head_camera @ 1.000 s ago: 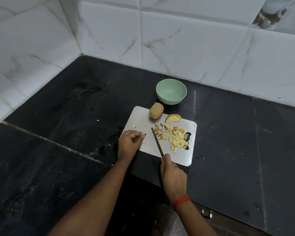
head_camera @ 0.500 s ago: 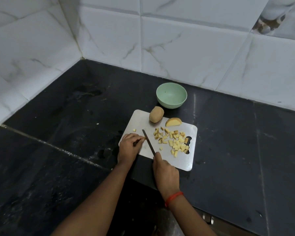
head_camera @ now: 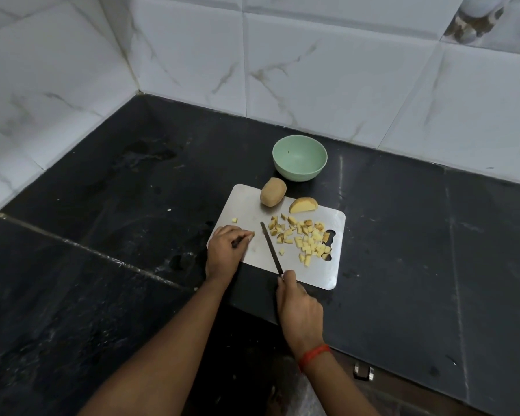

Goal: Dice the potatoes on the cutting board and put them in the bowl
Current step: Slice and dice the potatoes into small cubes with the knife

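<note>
Left hand (head_camera: pixel 225 249) pinches a potato piece (head_camera: pixel 252 234). Right hand (head_camera: pixel 300 313) grips the knife (head_camera: pixel 271 247), blade between the left hand and the diced potato (head_camera: pixel 305 238).

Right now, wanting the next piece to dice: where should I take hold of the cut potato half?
Judging by its pose, pinch the potato half from above, fingers over the arched skin, thumb on the yellow cut face turned toward you.

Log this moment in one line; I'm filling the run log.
left hand: pinches potato piece | right hand: holds knife | dice: on board | bowl: no dice
</note>
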